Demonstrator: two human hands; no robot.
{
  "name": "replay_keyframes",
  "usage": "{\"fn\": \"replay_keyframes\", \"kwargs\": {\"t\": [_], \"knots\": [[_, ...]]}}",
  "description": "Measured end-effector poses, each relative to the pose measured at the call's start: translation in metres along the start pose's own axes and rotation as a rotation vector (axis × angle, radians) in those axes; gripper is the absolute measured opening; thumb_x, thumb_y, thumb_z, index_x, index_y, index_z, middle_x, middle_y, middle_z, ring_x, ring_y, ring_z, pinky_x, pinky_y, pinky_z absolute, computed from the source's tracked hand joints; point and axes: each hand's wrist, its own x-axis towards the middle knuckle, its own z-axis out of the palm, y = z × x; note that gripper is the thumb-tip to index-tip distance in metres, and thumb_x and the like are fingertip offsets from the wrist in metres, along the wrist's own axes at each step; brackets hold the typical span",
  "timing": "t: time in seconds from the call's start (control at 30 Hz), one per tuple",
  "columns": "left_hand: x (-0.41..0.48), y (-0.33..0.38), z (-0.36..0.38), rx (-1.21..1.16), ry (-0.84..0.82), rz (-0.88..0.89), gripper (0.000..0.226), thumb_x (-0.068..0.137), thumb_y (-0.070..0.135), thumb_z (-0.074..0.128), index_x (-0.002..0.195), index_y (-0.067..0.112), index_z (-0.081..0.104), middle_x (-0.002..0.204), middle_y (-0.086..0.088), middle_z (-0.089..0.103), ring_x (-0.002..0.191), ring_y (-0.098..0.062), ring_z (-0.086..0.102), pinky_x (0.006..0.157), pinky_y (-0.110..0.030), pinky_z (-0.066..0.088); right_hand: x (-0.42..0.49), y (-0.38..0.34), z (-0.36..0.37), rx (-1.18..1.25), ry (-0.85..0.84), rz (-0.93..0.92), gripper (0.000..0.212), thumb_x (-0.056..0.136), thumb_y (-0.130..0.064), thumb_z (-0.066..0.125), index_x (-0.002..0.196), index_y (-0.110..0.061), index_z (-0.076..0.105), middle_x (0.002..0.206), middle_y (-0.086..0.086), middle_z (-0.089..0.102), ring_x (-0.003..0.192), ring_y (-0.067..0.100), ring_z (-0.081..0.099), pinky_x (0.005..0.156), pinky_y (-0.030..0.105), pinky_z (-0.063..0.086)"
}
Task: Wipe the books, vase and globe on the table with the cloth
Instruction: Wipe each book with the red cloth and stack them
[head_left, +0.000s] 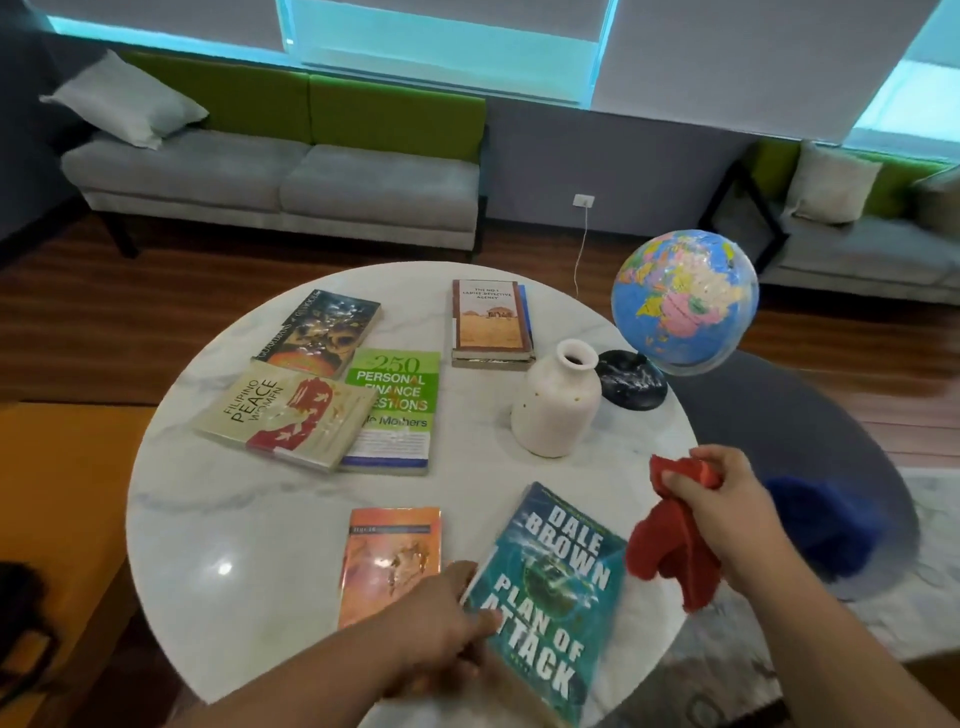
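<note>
Teal book: a paperback titled "Plan of Attack" is seen at the near edge of the table, closest to the person of all the books.
Long axis: it runs away from the person, with the title end farthest; the near end appears to be raised off the top, though this cannot be confirmed.
Left hand: the left hand is closed on the book's near left edge, thumb laid on the cover.
Right hand: the right hand is held to the right of the book and slightly above it, fingers curled round a bunched red cloth.
Key relation: the cloth hangs just beside the book's right edge, so a short sweep leftward across the cover is judged to be the coming move; the cloth hand is nearer the far right corner.
Surfaces: the cover is glossy and flat; the cloth looks soft and napped.
Table: a round white marbled top, polished, with a light reflected in it.
Other books: an orange book lies just left of the teal one; a green book is partly overlapped by a beige book; a dark book and a small stack lie farther back.
Vase: a white matte vase stands upright beyond the hands.
Globe: a shiny blue globe is tilted on a black base at the far right edge.
</note>
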Motion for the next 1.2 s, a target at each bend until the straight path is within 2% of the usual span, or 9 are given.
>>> {"fn": "replay_keyframes", "kwargs": {"t": [0.1, 0.23, 0.33, 0.47, 0.53, 0.77, 0.87, 1.0, 1.2], "knots": [[0.008, 0.001, 0.020, 0.333, 0.046, 0.134, 0.086, 0.075, 0.039, 0.072, 0.143, 0.043, 0.018, 0.126, 0.009, 0.060, 0.109, -0.010, 0.058, 0.098, -0.025, 0.044, -0.004, 0.015, -0.002, -0.209, -0.035, -0.034, 0.037, 0.082, -0.024, 0.072, 0.110, -0.032, 0.049, 0.110, 0.005, 0.051, 0.092, 0.027, 0.056, 0.081, 0.038, 0.049], [0.021, -0.006, 0.024, 0.514, 0.111, 0.146, 0.094, 0.072, 0.038, 0.067, 0.143, 0.055, 0.008, 0.106, 0.004, 0.066, 0.091, -0.012, 0.064, 0.085, -0.030, 0.054, -0.022, 0.048, 0.019, -0.479, -0.181, -0.178, 0.040, 0.083, -0.016, 0.068, 0.120, -0.026, 0.057, 0.111, -0.004, 0.041, 0.099, 0.015, 0.050, 0.087, 0.022, 0.037], [0.026, -0.007, 0.021, 0.629, 0.108, 0.119, 0.103, 0.070, 0.033, 0.070, 0.144, 0.055, 0.001, 0.105, 0.001, 0.064, 0.091, -0.015, 0.064, 0.085, -0.030, 0.053, -0.029, 0.070, 0.035, -0.620, -0.328, -0.309, 0.034, 0.088, -0.020, 0.065, 0.121, -0.027, 0.061, 0.116, -0.009, 0.040, 0.095, 0.006, 0.045, 0.088, 0.012, 0.032], [0.030, -0.005, 0.018, 0.756, 0.086, 0.096, 0.114, 0.070, 0.035, 0.077, 0.148, 0.046, -0.006, 0.114, -0.002, 0.062, 0.103, -0.018, 0.061, 0.092, -0.033, 0.049, -0.028, 0.075, 0.048, -0.585, -0.250, -0.323, 0.026, 0.091, -0.023, 0.062, 0.117, -0.025, 0.065, 0.105, -0.014, 0.038, 0.085, 0.003, 0.045, 0.075, 0.005, 0.033], [0.031, -0.006, 0.017, 0.789, 0.077, 0.082, 0.114, 0.072, 0.035, 0.076, 0.148, 0.043, -0.009, 0.115, -0.004, 0.061, 0.105, -0.019, 0.059, 0.093, -0.034, 0.048, -0.029, 0.075, 0.053, -0.638, -0.336, -0.394, 0.025, 0.091, -0.025, 0.062, 0.116, -0.028, 0.065, 0.103, -0.015, 0.038, 0.084, 0.001, 0.046, 0.070, 0.002, 0.033], [0.026, -0.005, 0.022, 0.869, 0.035, 0.146, 0.123, 0.079, 0.030, 0.075, 0.133, 0.053, -0.033, 0.105, -0.006, 0.062, 0.093, -0.018, 0.062, 0.084, -0.033, 0.051, -0.022, 0.069, 0.052, -0.650, -0.301, -0.384, 0.022, 0.091, -0.030, 0.062, 0.112, -0.025, 0.067, 0.098, -0.010, 0.043, 0.089, 0.014, 0.056, 0.081, 0.019, 0.042], [0.029, -0.005, 0.018, 0.878, 0.025, 0.153, 0.120, 0.079, 0.031, 0.074, 0.137, 0.050, -0.029, 0.110, -0.007, 0.062, 0.097, -0.019, 0.061, 0.087, -0.034, 0.051, -0.029, 0.072, 0.050, -0.689, -0.482, -0.441, 0.024, 0.088, -0.029, 0.066, 0.112, -0.034, 0.068, 0.102, -0.013, 0.040, 0.091, 0.007, 0.048, 0.083, 0.013, 0.036], [0.033, -0.006, 0.018, 0.892, 0.025, 0.170, 0.114, 0.080, 0.032, 0.070, 0.142, 0.045, -0.025, 0.110, -0.007, 0.062, 0.098, -0.021, 0.062, 0.088, -0.038, 0.052, -0.024, 0.074, 0.047, -0.632, -0.280, -0.324, 0.020, 0.090, -0.023, 0.063, 0.109, -0.028, 0.068, 0.098, -0.011, 0.042, 0.090, 0.012, 0.054, 0.086, 0.021, 0.043], [0.037, -0.009, 0.018, 0.943, 0.032, 0.172, 0.115, 0.080, 0.035, 0.070, 0.142, 0.044, -0.027, 0.108, -0.007, 0.061, 0.097, -0.021, 0.061, 0.087, -0.037, 0.052, -0.033, 0.075, 0.047, -0.621, -0.328, -0.316, 0.023, 0.088, -0.022, 0.067, 0.109, -0.030, 0.069, 0.100, -0.008, 0.043, 0.088, 0.009, 0.050, 0.080, 0.016, 0.037]]}}
